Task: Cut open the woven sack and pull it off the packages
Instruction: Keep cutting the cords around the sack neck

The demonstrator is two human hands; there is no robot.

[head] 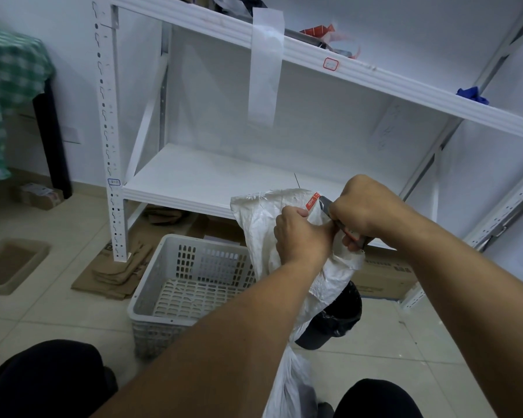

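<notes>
While my left hand [302, 236] pinches the woven sack [263, 224] neck taut above the floor, beside the basket [151, 300], my right hand [366, 209], closed around the utility knife [326, 203], can cut cleanly.

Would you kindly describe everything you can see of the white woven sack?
The woven sack is white, coarse plastic weave, crumpled, with frayed threads along its top edge and an orange tag near the top. It hangs upright between the knees, beside the basket. The left hand bunches its neck; the right hand presses a cutter against it by the tag.
</notes>
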